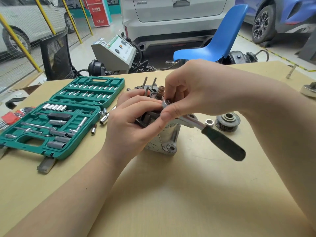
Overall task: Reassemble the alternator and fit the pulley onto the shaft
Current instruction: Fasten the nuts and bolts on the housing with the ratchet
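Alternator (164, 141) standing upright mid-bench (171, 194). Left hand (131, 124) gripping its upper housing, fingers curling round. Right hand (189, 93) pinching ratchet (220, 139) head at alternator top, handle sticking out right. Pulley (227, 122) lying just right, apart from shaft. Green socket case (56, 117) lying open left. Blue chair (217, 41) standing beyond bench.

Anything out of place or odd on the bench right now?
Several loose sockets lie on the table between the open socket set case and the alternator, not in their slots. The pulley sits on the table to the right, off the shaft, with a loose metal ring beside it. No visible damage or spills.
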